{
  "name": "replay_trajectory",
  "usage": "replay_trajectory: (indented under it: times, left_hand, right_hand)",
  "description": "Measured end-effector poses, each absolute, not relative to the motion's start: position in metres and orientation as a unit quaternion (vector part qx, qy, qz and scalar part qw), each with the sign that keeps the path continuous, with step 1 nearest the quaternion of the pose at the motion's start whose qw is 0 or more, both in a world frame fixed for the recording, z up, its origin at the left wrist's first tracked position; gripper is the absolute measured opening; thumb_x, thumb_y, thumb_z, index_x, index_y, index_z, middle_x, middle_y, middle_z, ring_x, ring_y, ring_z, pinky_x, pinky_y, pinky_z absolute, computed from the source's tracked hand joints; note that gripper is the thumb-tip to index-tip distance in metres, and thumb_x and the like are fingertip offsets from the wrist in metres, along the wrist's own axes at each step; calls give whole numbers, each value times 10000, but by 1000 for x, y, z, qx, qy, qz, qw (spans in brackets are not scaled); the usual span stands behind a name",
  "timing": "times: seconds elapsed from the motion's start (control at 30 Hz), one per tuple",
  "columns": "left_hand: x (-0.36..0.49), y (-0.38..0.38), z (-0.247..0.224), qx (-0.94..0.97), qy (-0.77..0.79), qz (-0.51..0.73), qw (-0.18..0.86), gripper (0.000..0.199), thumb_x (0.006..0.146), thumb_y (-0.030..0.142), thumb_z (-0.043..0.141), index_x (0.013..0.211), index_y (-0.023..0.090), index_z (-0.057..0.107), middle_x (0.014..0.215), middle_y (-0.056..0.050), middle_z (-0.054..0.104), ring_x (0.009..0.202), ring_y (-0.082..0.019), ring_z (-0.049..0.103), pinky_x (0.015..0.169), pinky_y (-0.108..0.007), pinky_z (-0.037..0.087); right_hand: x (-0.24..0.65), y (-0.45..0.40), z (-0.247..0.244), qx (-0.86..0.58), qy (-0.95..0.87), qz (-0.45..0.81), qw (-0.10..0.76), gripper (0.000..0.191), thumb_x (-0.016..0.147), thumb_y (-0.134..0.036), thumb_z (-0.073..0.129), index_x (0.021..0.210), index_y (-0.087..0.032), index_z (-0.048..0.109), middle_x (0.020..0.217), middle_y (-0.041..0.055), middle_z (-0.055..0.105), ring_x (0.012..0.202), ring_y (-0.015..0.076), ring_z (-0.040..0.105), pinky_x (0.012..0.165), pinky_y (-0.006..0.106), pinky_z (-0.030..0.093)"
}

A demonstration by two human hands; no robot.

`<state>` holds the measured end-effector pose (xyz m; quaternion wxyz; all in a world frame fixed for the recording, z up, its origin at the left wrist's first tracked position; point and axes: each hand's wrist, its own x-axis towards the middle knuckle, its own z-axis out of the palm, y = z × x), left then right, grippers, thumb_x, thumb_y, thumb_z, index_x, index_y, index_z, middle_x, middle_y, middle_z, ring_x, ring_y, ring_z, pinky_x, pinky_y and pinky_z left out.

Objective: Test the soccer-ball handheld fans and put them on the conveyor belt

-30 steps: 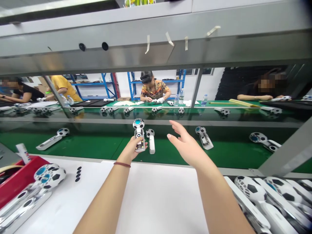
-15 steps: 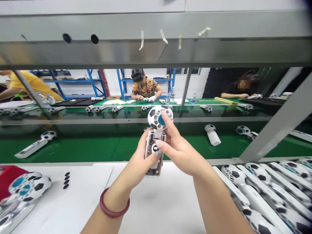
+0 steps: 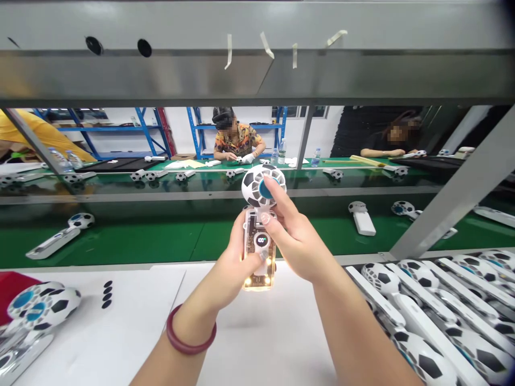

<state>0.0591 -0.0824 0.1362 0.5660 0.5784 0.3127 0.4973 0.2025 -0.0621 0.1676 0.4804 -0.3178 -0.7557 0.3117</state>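
Upright before me is a handheld fan (image 3: 257, 185) with a football-patterned round head, a blue hub and a clear handle. Its round display reads 100, and yellow lights glow near the bottom of the handle. My left hand (image 3: 229, 268) is wrapped round the handle, its thumb on the front below the display. My right hand (image 3: 295, 236) grips the neck, with its thumb at the top of the handle and its index finger against the hub. The fingers behind the fan are hidden.
Rows of football fans (image 3: 430, 311) lie at right; more fans (image 3: 44, 308) are piled at left beside several black dots (image 3: 107, 295). A green conveyor belt (image 3: 145, 236) carries spaced-out fans. A metal beam (image 3: 454, 187) slants at right. Co-workers (image 3: 237, 140) sit across.
Yellow lights have come on in the fan's handle, and the display now faces me more plainly. Both hands keep their hold. The view has tipped slightly downward.
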Motion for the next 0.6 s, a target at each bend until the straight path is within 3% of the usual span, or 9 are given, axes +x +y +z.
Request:
replay_trajectory:
  times: [0.2, 0.47, 0.6]
  left_hand:
    - [59, -87, 144, 563, 299, 486, 597, 675, 788, 251, 597, 1352, 348, 240, 1332, -63, 413, 1183, -282, 435, 914, -378, 443]
    - [64, -88, 138, 540, 276, 523, 599, 700, 718, 286, 664, 1328, 343, 326, 1268, -73, 476, 1070, -288, 526, 808, -367, 505]
    - [58, -89, 138, 546, 294, 499, 606, 742, 733, 280, 661, 1358, 350, 267, 1206, -77, 524, 993, -254, 572, 800, -350, 510]
  right_hand:
    - [202, -67, 171, -347, -767, 270, 467, 580, 881, -219, 404, 1405, -360, 201, 1056, -4, 608, 948, 174, 593, 819, 315, 495]
    - [203, -73, 176, -341, -787, 232, 459, 586, 868, -169, 380, 1396, -370, 224, 1043, -7, 607, 952, 177, 584, 796, 300, 490]
    - [203, -76, 178, -333, -791, 214, 466, 578, 862, -156, 375, 1390, -357, 255, 1148, -3, 570, 1036, 190, 553, 848, 303, 474]
